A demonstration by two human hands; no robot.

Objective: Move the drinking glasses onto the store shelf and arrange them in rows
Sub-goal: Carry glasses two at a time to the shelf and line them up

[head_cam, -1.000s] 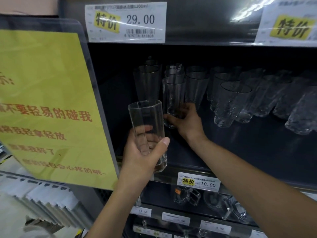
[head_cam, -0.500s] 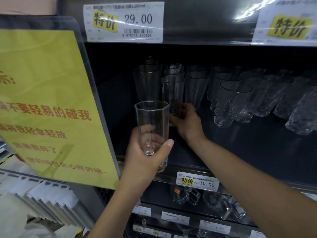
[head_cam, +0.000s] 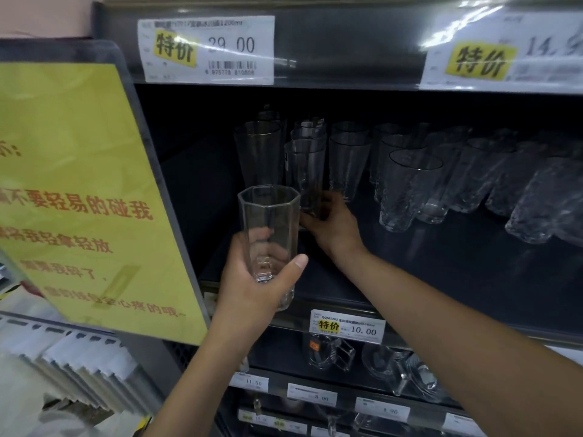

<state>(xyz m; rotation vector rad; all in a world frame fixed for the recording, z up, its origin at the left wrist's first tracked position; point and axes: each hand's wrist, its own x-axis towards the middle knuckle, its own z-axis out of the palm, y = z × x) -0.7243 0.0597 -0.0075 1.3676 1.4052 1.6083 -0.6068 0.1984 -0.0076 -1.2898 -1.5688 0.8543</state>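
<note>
My left hand (head_cam: pixel 256 283) grips a clear faceted drinking glass (head_cam: pixel 268 228) upright, just in front of the dark shelf's (head_cam: pixel 426 279) front edge. Deeper on the shelf, my right hand (head_cam: pixel 334 222) holds the base of another tall clear glass (head_cam: pixel 306 171) that stands in a row with the same kind of glasses behind it. Rows of clear glasses (head_cam: pixel 410 190) fill the shelf to the right; some are textured.
A large yellow sign (head_cam: pixel 79 190) in a dark frame hangs at the left, close to my left hand. White price tags (head_cam: pixel 208 48) line the shelf edges. Lower shelves hold glass mugs (head_cam: pixel 334 351). The shelf's front right part is bare.
My left hand has moved the faceted glass slightly right and up toward the shelf. My right hand has pushed its glass a little further back.
</note>
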